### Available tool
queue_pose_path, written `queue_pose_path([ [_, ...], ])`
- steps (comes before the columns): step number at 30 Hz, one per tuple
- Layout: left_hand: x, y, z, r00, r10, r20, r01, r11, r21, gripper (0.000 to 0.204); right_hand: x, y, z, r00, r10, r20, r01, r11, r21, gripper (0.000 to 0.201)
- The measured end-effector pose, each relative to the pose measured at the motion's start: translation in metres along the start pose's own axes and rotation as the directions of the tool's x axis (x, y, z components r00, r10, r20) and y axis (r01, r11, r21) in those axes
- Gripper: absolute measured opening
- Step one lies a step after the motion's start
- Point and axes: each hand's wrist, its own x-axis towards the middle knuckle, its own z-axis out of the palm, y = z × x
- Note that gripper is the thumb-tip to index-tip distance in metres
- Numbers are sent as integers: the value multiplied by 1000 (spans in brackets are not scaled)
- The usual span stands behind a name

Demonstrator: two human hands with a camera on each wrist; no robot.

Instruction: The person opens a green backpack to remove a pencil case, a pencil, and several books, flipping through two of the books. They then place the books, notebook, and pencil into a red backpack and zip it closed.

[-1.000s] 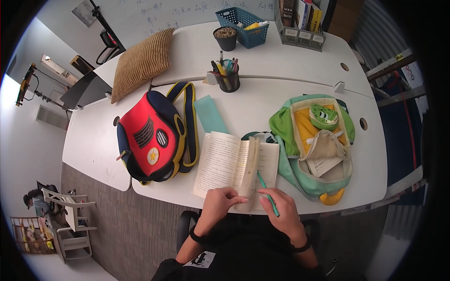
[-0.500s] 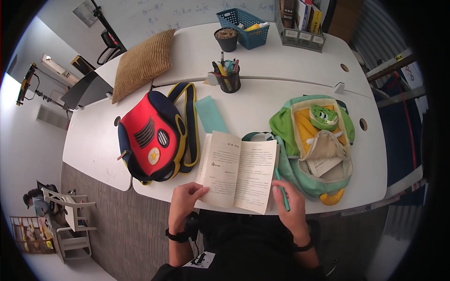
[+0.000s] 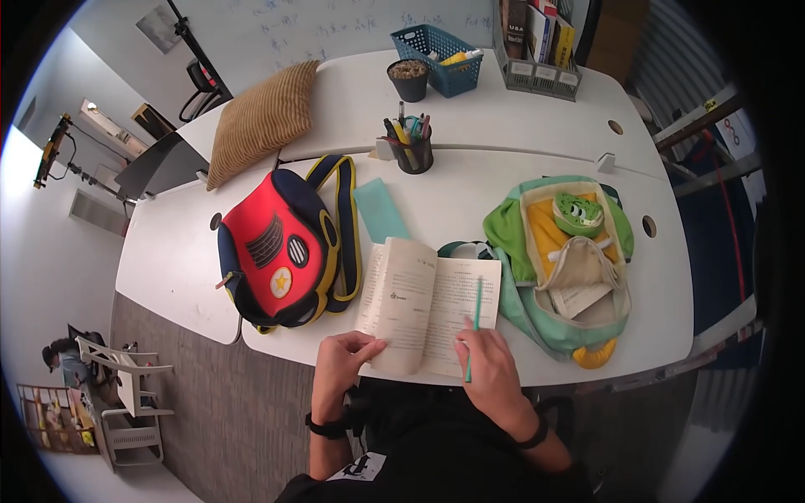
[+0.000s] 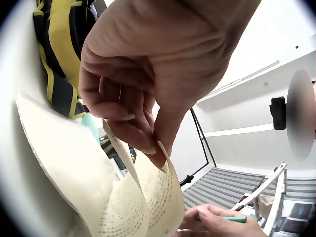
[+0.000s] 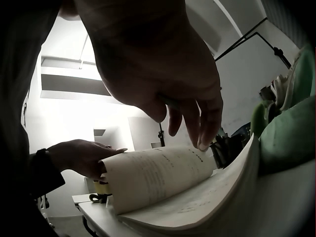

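An open book (image 3: 463, 289) with printed pages lies at the table's front edge, between two backpacks. My left hand (image 3: 340, 360) is at its lower left corner. In the left wrist view, the thumb and forefinger pinch the edge of a curved page (image 4: 165, 197). My right hand (image 3: 490, 369) holds a slim green pencil (image 3: 478, 303) over the right-hand page, the pencil pointing away from me. Seen from the right wrist, the fingertips (image 5: 203, 146) hang close over the book, and the pencil is mostly hidden by the hand.
A red and navy backpack (image 3: 289, 243) stands left of the book, a green one (image 3: 558, 260) on its right. Behind lie a teal booklet (image 3: 381, 210), a mesh pen cup (image 3: 411, 151), a plant pot (image 3: 408, 81), a blue basket (image 3: 457, 75) and a corduroy cushion (image 3: 264, 121).
The left hand has moved from the book's middle to its lower left corner, and different pages now show. The right hand swung out to the right edge, then back in over the right-hand page.
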Motion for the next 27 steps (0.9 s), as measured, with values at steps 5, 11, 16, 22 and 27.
queue_pose_path([
  [5, 8, -23, -13, 989, 12, -144, 0, 997, 83, 22, -9, 13, 2, 989, 142, 47, -130, 971, -201, 26],
  [11, 9, -30, 19, 779, 530, -334, -342, 807, 481, 23, -14, 16, 19, 991, 129, 20, -121, 963, -242, 32],
  [16, -2, -5, 51, 865, 491, 107, -502, 837, 216, 29, -10, 3, 15, 997, -59, 46, 60, 998, -22, 31],
  [22, 2, 7, 40, 949, 240, 205, -269, 954, 131, 34, -3, -19, 19, 940, -301, 160, 257, 934, 249, 27],
  [27, 10, -16, 22, 983, 115, 145, -101, 990, -97, 36, -3, -15, 17, 961, -154, 231, 65, 934, 352, 24],
])
